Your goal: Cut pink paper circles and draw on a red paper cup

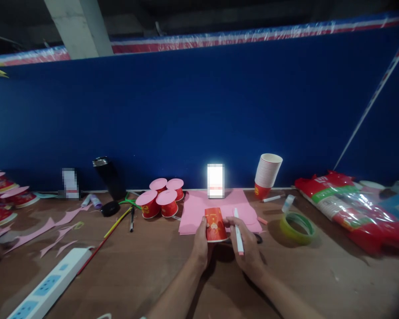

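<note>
Clasping an upturned red cup (215, 225), my left hand (200, 246) has its fingers closed round the side. My right hand's (248, 248) fingers pinch a white marker (238, 231) just beside it. The cup sits over the near edge of the pink paper (199, 208) on the bench (146, 266). A tape roll (297, 227) lies at two o'clock and four capped cups (162, 199) at ten.

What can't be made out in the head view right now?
All in the head view:
- Print on the red paper cup: too small, partly covered by the left hand.
- Dark object behind the right hand holding the white marker pen: mostly hidden.
- White power strip: cut by the lower edge.
- Glowing white rectangle: blurred out.
</note>
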The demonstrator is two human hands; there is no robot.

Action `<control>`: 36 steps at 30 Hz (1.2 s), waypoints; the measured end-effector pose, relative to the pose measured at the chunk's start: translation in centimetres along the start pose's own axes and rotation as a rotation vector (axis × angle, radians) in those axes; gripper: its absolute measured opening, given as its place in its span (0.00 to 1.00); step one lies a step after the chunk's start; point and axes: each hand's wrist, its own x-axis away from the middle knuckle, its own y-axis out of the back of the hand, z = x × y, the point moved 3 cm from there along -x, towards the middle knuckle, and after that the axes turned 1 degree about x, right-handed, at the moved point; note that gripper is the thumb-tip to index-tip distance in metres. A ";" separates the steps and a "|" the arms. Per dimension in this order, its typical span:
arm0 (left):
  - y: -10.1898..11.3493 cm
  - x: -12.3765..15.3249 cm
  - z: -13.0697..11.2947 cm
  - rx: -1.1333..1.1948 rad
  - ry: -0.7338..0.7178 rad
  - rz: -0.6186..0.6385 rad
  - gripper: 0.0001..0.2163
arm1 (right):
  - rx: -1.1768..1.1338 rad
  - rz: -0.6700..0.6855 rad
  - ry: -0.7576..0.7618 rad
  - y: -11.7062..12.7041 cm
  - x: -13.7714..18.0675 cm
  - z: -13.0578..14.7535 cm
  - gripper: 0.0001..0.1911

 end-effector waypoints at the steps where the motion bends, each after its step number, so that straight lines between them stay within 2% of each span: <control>1: 0.0 0.0 0.0 0.002 0.007 0.006 0.21 | 0.001 0.005 -0.002 0.0 0.0 0.0 0.15; 17: 0.1 -0.2 0.3 0.018 0.014 0.040 0.21 | 0.041 -0.024 0.002 0.1 -0.2 0.5 0.14; 24: -0.3 0.1 -0.1 0.008 0.024 0.004 0.21 | 0.014 -0.029 -0.038 -0.3 0.1 -0.3 0.15; 36: -0.1 0.0 0.0 0.005 0.007 0.001 0.19 | 0.043 -0.008 -0.020 0.0 -0.1 0.1 0.15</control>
